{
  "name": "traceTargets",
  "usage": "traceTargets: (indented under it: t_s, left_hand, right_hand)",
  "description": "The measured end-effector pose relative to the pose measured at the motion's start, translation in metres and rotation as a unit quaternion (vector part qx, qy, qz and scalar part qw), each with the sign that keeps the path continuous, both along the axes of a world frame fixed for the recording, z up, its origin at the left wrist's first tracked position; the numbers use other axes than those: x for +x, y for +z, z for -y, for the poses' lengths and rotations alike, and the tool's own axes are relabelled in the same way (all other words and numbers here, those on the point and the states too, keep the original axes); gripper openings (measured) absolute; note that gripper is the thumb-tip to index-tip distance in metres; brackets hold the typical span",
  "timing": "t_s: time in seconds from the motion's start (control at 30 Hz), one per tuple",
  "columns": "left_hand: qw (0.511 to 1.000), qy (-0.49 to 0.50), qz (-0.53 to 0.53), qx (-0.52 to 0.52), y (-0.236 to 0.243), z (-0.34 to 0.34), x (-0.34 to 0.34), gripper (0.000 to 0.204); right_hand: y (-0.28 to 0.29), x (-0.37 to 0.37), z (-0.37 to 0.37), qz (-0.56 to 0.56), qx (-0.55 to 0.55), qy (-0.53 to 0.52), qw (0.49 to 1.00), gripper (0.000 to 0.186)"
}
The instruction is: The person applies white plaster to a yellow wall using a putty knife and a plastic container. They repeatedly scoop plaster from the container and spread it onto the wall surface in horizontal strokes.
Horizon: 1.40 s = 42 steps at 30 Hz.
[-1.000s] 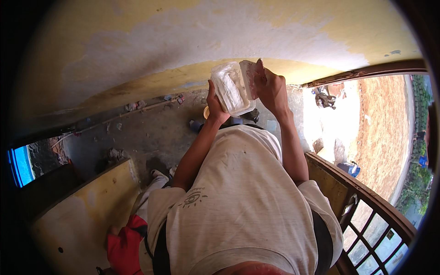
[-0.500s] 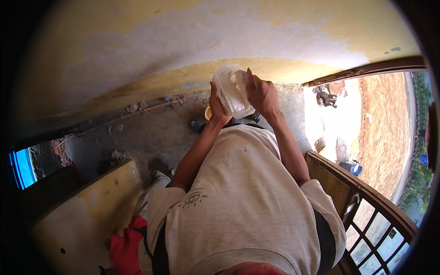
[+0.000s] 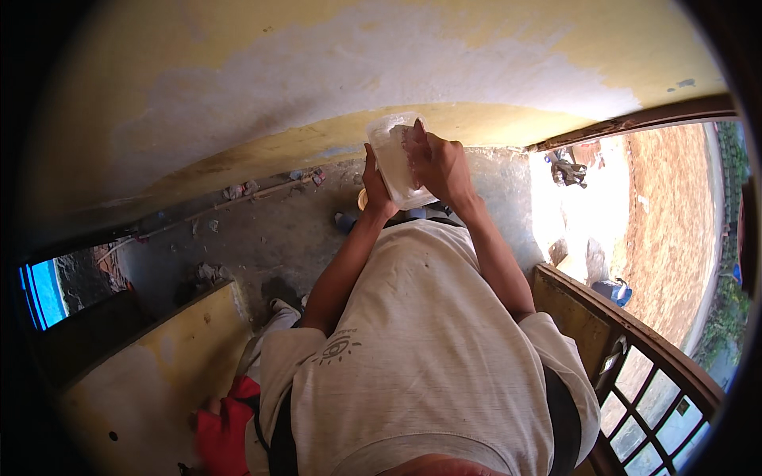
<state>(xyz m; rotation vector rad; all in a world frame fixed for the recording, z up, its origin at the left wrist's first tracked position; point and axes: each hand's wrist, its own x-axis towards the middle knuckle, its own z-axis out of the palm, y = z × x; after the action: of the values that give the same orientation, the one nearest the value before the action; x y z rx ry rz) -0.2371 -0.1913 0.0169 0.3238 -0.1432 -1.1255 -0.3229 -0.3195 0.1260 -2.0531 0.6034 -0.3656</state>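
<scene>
- A home balcony or porch, worn and outdoor.
- Yellow wall [image 3: 333, 71] with peeling paint.
- Dusty concrete floor [image 3: 262, 238] with litter.
- Metal railing [image 3: 635, 373] above a sunny dirt yard [image 3: 675, 214].

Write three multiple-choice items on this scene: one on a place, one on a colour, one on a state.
1. Where is the clear plastic container?
A. on the floor
B. held up in front of the chest
C. on the railing

2. What colour is the shirt?
A. off-white
B. blue
C. black

3. How is the right hand placed?
A. hanging free
B. gripping the railing
C. fingers reaching into the container

Answers:
1 B: the left hand holds the container's side, above the floor.
2 A: the fabric is pale with a small dark print.
3 C: the fingers show through the clear wall.
</scene>
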Motion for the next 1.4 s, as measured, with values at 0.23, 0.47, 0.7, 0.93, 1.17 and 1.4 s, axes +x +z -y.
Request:
traceTargets:
  t_s: [0.23,0.47,0.7,0.93,1.17,1.4]
  left_hand:
    - [0.992,0.094,-0.062,0.062,0.017,0.016,-0.013,0.066]
    - [0.988,0.12,-0.053,0.083,0.011,0.018,-0.01,0.067]
    - [0.992,0.092,-0.014,0.088,0.023,0.013,-0.002,0.061]
    - [0.995,0.061,-0.015,0.08,0.018,0.017,-0.001,0.071]
    - [0.985,0.079,0.023,0.155,0.041,0.016,-0.008,0.083]
    - [0.981,0.088,0.047,0.166,0.035,0.017,-0.01,0.085]
  right_hand:
    - [0.017,0.004,-0.02,-0.011,-0.116,0.009,0.993,0.018]
    - [0.014,0.011,-0.017,-0.006,-0.137,0.009,0.99,0.015]
    - [0.023,-0.003,-0.003,0.011,-0.064,-0.02,0.998,0.02]
    - [0.009,-0.01,0.004,0.039,-0.079,-0.014,0.996,0.016]
    - [0.014,-0.019,0.024,-0.006,-0.112,-0.035,0.993,0.018]
    - [-0.012,-0.009,0.015,-0.01,-0.147,-0.03,0.989,0.019]
